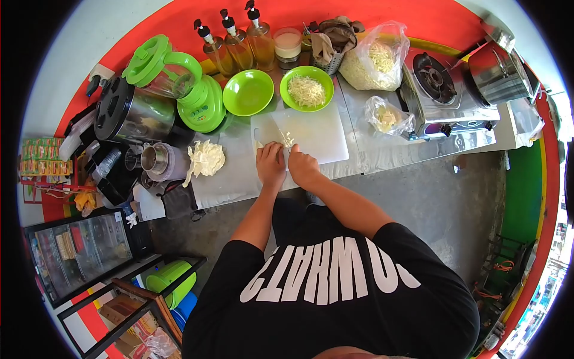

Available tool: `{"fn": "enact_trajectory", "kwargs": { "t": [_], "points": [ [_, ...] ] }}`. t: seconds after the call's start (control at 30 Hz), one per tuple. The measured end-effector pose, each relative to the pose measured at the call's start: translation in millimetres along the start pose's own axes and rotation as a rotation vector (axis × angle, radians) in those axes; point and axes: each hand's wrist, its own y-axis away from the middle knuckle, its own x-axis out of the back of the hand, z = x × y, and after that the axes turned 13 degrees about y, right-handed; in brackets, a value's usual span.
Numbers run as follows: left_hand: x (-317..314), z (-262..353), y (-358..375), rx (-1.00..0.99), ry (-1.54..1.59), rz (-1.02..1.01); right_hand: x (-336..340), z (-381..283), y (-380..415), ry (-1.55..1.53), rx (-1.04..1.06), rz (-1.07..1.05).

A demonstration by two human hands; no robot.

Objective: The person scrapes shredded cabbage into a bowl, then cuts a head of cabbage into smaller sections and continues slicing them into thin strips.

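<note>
A white cutting board point(317, 134) lies on the counter in front of me. My left hand point(270, 166) presses down on a small pale piece of cabbage point(259, 145) at the board's near left corner. My right hand point(303, 169) is closed right beside it, gripping a knife point(277, 130) whose pale blade points away over the board. A few shreds lie by the blade. Just beyond the board stand a green bowl of shredded cabbage point(307, 90) and an empty green bowl point(247, 93).
A cabbage chunk point(206, 158) lies left of the board, near a metal cup and a green blender point(179, 78). Oil bottles point(239, 42) line the back. Right: two bags of shreds point(376, 60), a gas stove point(439, 90), a steel pot point(499, 75).
</note>
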Motion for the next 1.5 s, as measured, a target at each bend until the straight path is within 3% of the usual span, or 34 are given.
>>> {"fn": "enact_trajectory", "kwargs": {
  "t": [0.4,0.5,0.77,1.1,1.2,1.37,1.5],
  "points": [
    [2,0,2,0.103,0.044,-0.019,-1,-1,1,-0.027,-0.006,-0.041],
    [10,-6,0,-0.012,0.076,-0.040,-9,0,5,-0.074,-0.026,-0.008],
    [44,0,-22,0.020,0.117,-0.398,-3,2,1,-0.040,-0.005,-0.007],
    [31,-5,-19,0.056,0.107,-0.299,0,1,3,-0.084,-0.019,-0.015],
    [38,0,-27,0.120,0.096,-0.446,-1,1,9,-0.058,-0.008,-0.060],
    [65,5,-40,0.014,0.027,-0.758,-9,-2,3,-0.084,-0.038,-0.044],
    [67,-3,-41,0.043,0.028,-0.800,2,2,5,-0.066,0.003,-0.040]
  ]
}}
